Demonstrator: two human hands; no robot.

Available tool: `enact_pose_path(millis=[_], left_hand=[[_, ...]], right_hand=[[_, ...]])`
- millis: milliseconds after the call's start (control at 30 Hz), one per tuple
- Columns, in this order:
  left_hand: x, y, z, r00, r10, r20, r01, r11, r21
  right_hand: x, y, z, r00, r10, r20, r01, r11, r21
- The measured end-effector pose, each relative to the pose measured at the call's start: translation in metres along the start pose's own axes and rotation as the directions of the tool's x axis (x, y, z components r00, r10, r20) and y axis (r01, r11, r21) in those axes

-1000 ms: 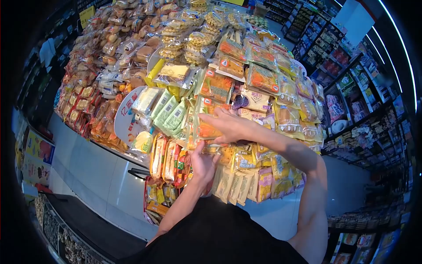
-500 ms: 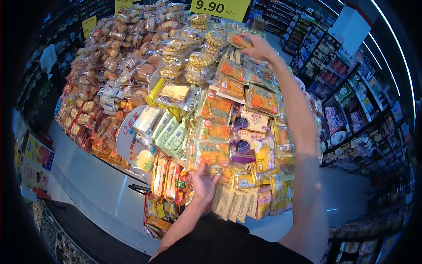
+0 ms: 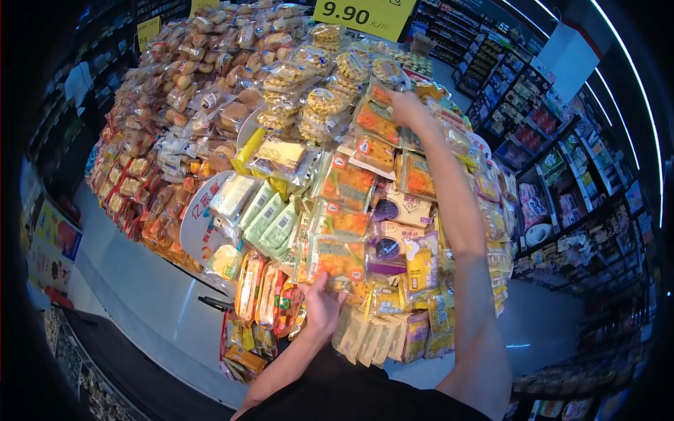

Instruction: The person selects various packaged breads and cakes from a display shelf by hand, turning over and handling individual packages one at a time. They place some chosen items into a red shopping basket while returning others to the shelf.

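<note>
My left hand point(image 3: 324, 306) is at the near edge of the heap, its thumb on the lower edge of a clear packet with orange-topped food point(image 3: 338, 258). Its other fingers are partly hidden under that packet. My right hand point(image 3: 408, 111) reaches to the far end of the same column, with its fingers on another orange-topped packet point(image 3: 379, 118). Between the hands lie more such packets point(image 3: 347, 181). Purple-printed packets point(image 3: 401, 209) sit right of the column, and pale green packets point(image 3: 270, 219) sit to its left.
Bagged buns and breads point(image 3: 182, 91) pile up at the left. A yellow price sign point(image 3: 359, 15) stands behind yellow snack bags point(image 3: 324, 100). Stocked shelves point(image 3: 562, 175) line the right side. Hot-dog-like packs point(image 3: 261, 289) lie beside my left hand.
My right hand has moved slightly nearer and down, and the packet it held raised at the far end is now low on the column. My left hand remains at the near packet.
</note>
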State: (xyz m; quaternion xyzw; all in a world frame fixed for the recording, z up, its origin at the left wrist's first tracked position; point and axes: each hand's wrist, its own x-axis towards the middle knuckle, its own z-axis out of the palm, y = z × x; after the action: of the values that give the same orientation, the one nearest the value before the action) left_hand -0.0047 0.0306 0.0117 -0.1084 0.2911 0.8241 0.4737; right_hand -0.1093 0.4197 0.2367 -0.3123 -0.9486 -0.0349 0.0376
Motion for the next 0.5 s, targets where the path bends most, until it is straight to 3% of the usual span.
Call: enact_pose_path(millis=[200,433,500], left_hand=[[0.000,0.001,0.003,0.999,0.033,-0.015,-0.033,0.999,0.009],[-0.001,0.002,0.005,1.000,0.020,-0.005,-0.020,1.000,-0.020],[-0.003,0.004,0.007,0.999,0.036,-0.008,-0.036,0.999,-0.034]], right_hand=[[0.014,-0.007,0.019,0.978,0.145,-0.151,-0.168,0.974,-0.154],[0.001,-0.019,-0.014,0.985,0.146,-0.093,-0.162,0.965,-0.205],[-0.003,-0.020,-0.040,0.993,0.101,0.062,-0.094,0.990,-0.105]])
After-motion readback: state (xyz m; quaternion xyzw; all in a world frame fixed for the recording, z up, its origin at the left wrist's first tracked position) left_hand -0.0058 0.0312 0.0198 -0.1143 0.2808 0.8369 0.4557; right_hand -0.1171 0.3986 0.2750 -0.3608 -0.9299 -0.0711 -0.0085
